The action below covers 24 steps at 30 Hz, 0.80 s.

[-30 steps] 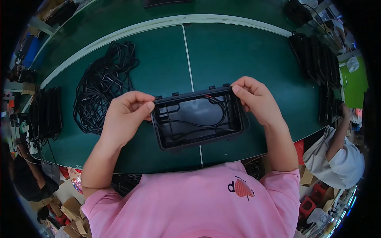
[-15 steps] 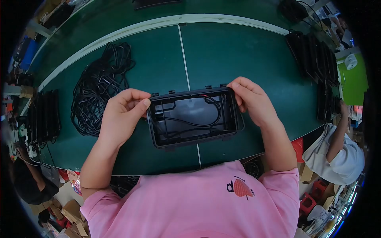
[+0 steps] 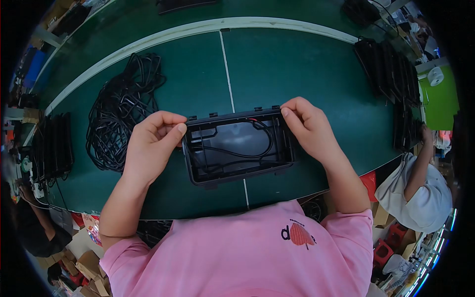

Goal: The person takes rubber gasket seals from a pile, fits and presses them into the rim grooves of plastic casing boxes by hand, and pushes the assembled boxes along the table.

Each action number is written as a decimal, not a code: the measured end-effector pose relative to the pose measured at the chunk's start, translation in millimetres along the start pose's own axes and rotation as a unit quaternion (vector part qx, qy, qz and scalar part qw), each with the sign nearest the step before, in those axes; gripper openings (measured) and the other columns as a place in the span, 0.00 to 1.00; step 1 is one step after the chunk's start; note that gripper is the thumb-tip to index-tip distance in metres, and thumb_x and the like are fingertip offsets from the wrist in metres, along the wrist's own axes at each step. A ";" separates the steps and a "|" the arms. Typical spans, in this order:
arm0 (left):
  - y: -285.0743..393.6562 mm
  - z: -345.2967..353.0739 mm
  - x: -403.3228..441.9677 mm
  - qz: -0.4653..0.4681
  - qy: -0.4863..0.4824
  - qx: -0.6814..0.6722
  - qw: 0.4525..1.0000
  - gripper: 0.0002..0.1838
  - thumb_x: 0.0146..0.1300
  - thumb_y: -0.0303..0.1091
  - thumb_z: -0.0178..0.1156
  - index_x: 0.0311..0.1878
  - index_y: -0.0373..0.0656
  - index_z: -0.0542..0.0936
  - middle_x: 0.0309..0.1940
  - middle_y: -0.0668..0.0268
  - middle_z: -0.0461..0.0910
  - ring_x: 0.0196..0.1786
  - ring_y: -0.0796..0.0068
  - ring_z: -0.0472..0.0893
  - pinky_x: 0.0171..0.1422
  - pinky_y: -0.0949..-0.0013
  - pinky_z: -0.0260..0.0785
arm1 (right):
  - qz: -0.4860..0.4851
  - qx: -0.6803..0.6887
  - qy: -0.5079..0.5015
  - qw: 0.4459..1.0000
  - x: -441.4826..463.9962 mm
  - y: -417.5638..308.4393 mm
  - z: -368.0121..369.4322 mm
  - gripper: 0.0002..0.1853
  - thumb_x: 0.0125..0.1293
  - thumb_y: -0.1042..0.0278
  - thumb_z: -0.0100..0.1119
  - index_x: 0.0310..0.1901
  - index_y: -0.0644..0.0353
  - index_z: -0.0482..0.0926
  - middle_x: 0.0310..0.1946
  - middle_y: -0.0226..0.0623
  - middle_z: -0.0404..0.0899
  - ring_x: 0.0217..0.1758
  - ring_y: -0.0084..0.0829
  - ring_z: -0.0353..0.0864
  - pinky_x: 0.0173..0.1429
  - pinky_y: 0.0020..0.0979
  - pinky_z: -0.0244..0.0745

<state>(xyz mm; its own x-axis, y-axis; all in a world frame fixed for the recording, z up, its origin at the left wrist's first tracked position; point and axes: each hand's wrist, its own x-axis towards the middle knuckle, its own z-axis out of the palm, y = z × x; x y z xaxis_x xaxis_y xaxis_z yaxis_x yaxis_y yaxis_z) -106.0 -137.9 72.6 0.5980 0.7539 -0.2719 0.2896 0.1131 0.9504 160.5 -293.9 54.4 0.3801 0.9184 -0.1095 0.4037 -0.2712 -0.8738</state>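
Note:
An open black plastic box (image 3: 242, 176) is held over the green tabletop, its open side facing me. Inside it curls a thin black cable (image 3: 271, 139) with a bit of red wire at its upper end. My left hand (image 3: 156, 141) pinches the upper left corner of the rim between thumb and fingers. At the upper right corner, my right hand (image 3: 309, 126) grips the rim, thumb on the near side and some fingertips hidden. Small hinge lugs stick up along the box's far edge. To the left lies a tangled heap of black cable (image 3: 121, 114).
Stacks of black cases stand at the right (image 3: 388, 72) and left (image 3: 53, 143) of the green table (image 3: 292, 64). A pale rail (image 3: 227, 22) crosses its far side. A person in a light shirt (image 3: 415, 195) is at the right; another in dark clothing (image 3: 42, 227) is at the left.
My right thumb has shifted onto the near side of the rim. A dark strip that stuck out past the box's right edge no longer shows. My left hand keeps its hold.

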 end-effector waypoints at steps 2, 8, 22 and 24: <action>-1.6 -0.2 0.2 -0.001 0.000 -0.001 1.000 0.07 0.68 0.26 0.62 0.47 0.35 0.80 0.32 0.73 0.80 0.33 0.88 0.76 0.39 0.81 0.68 | -0.073 -0.104 0.038 0.991 -1.6 -0.4 2.6 0.10 0.73 0.66 0.56 0.42 0.66 0.76 0.26 0.32 0.78 0.29 0.22 0.75 0.33 0.30 0.71; 0.8 0.1 -0.2 -0.003 0.007 0.010 1.000 0.07 0.67 0.27 0.63 0.46 0.37 0.81 0.31 0.73 0.79 0.33 0.87 0.75 0.40 0.80 0.67 | 0.114 0.124 -0.059 0.984 5.0 -1.5 -8.9 0.10 0.75 0.64 0.54 0.42 0.62 0.78 0.26 0.26 0.75 0.27 0.17 0.72 0.32 0.24 0.68; -1.2 1.7 -2.3 -0.008 0.008 0.000 1.000 0.07 0.68 0.26 0.62 0.47 0.37 0.81 0.33 0.74 0.78 0.35 0.88 0.74 0.40 0.82 0.66 | 0.068 0.085 -0.041 0.993 2.7 0.0 -5.5 0.10 0.74 0.64 0.55 0.43 0.62 0.79 0.28 0.21 0.74 0.29 0.13 0.69 0.34 0.20 0.66; -1.3 2.3 -3.3 -0.005 0.015 0.010 1.000 0.07 0.68 0.25 0.61 0.48 0.37 0.80 0.34 0.74 0.78 0.35 0.88 0.74 0.41 0.82 0.66 | 0.079 0.102 -0.033 0.991 2.2 -1.0 -6.0 0.09 0.74 0.64 0.55 0.43 0.62 0.79 0.28 0.21 0.74 0.29 0.13 0.69 0.34 0.20 0.66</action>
<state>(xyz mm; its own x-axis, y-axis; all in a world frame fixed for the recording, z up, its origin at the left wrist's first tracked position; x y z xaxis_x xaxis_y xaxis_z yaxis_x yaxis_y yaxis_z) -106.6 -142.1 71.9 0.5720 0.7721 -0.2769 0.3105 0.1087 0.9443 166.0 -293.3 58.0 0.3674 0.8880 -0.2764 0.1639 -0.3544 -0.9206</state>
